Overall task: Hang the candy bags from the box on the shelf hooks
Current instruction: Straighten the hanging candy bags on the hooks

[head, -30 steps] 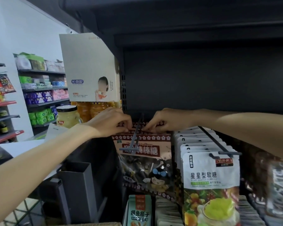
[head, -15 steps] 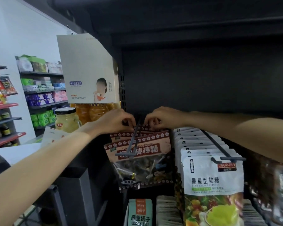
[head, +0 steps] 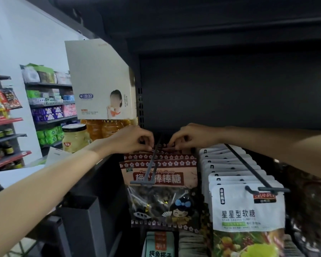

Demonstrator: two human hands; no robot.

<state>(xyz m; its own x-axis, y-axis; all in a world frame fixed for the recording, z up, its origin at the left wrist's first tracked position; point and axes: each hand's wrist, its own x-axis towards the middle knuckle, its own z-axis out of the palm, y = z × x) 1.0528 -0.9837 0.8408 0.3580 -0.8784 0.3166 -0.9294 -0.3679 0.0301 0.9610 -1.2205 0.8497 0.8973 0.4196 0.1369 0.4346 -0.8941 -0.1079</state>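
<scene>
Both arms reach in level toward the back of the hook (head: 152, 164). Left hand (head: 132, 140) left of the hook, fingers curled down, pinching the top edge of the rearmost lollipop bag (head: 167, 147). Right hand (head: 191, 136) right of the hook, also pinching that bag's top edge. Four lollipop bags (head: 161, 180) visible on the hook, the pinched one at the very back. Right of the hook: a second hook (head: 252, 169) with roughly ten white gummy bags (head: 246, 210). Left of the hook: one white box (head: 98, 82), one jar (head: 74, 138).
</scene>
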